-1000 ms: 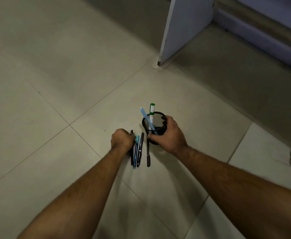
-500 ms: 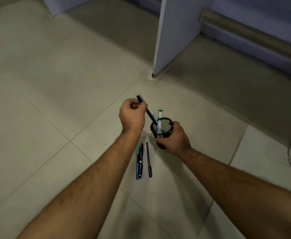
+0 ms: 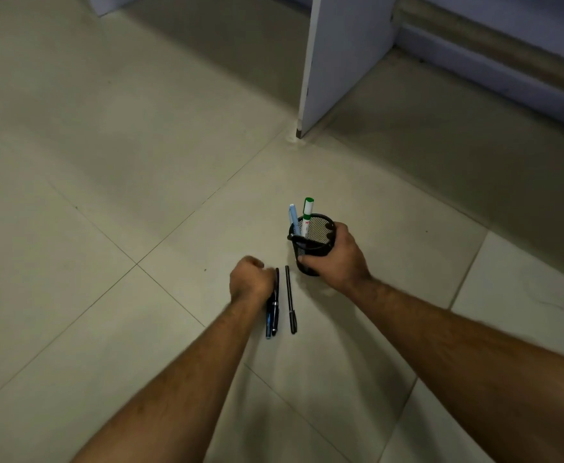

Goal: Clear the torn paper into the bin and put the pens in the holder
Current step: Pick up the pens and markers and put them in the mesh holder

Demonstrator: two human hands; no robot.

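Three pens lie on the pale tiled floor: a blue pen and a black pen touching side by side, and a thin black pen just beside them. The round black mesh holder has three more: a green-capped marker, a light-blue pen and a dark pen. The right hand wraps its fingers around the holder; the left hand, fingers curled, covers the pair's upper ends, grip unclear, near a white panel.

Pens on floor, left of holder (three inside)
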